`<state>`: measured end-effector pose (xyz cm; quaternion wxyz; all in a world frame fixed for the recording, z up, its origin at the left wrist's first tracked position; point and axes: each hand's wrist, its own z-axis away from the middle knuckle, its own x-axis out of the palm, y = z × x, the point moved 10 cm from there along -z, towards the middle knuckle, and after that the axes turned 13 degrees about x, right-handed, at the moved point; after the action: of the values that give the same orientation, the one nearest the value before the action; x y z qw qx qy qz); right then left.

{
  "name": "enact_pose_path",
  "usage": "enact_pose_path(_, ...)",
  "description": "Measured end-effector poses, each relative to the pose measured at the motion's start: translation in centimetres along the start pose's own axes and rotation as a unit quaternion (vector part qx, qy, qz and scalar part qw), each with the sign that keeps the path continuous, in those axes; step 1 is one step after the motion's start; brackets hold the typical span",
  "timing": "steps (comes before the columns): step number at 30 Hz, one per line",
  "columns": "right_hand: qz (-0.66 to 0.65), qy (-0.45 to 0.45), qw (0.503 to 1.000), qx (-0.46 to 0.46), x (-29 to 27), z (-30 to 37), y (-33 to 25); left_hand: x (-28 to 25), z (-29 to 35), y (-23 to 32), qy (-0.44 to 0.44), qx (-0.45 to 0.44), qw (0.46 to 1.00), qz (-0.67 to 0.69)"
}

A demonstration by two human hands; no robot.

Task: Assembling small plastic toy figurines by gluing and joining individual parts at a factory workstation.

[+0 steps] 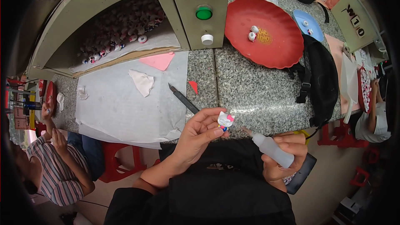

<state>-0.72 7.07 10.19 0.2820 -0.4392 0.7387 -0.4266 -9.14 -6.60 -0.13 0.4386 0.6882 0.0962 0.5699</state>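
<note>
Between the thumb and fingers of my left hand [199, 132] is a small cat figurine [225, 121], white-headed with a pink bow and a blue and yellow body. My right hand [287, 154] is wrapped round a translucent squeeze bottle [273, 149] with a narrow tip. That tip points toward the figurine, a short gap away from it. Beyond my left hand, a black craft knife [183, 98] lies partly on white paper [112, 112], its rear end close to my fingers. A small red scrap [192, 86] lies on the granite counter beside the knife.
A grey-green cabinet [177, 21] holds a heap of figurine pieces [121, 29]. On the counter are a red scalloped tray [279, 25] with two white pieces, a blue plate [316, 27] and a black bag [323, 79]. Other people sit left [62, 166] and right [375, 118].
</note>
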Motion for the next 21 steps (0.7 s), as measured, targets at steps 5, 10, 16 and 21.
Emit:
enact_pose_path(5,-0.019,0.034,0.989,0.142,-1.2,-2.7,4.6,-1.5,0.0,0.8,0.028,0.011,0.999,0.023)
enact_pose_path(10,0.136,-0.026,0.972,0.192,-0.4,-5.4,10.3,-2.0,-0.1,2.3,0.041,0.055,0.998,-0.007)
enact_pose_path(16,0.183,-0.019,0.971,0.154,-0.2,-6.5,12.3,0.2,-0.5,2.4,0.043,0.093,0.993,-0.056)
enact_pose_path(21,0.157,-0.024,0.979,0.126,2.2,-6.9,12.8,2.4,-0.2,1.5,0.03,0.092,0.992,-0.083)
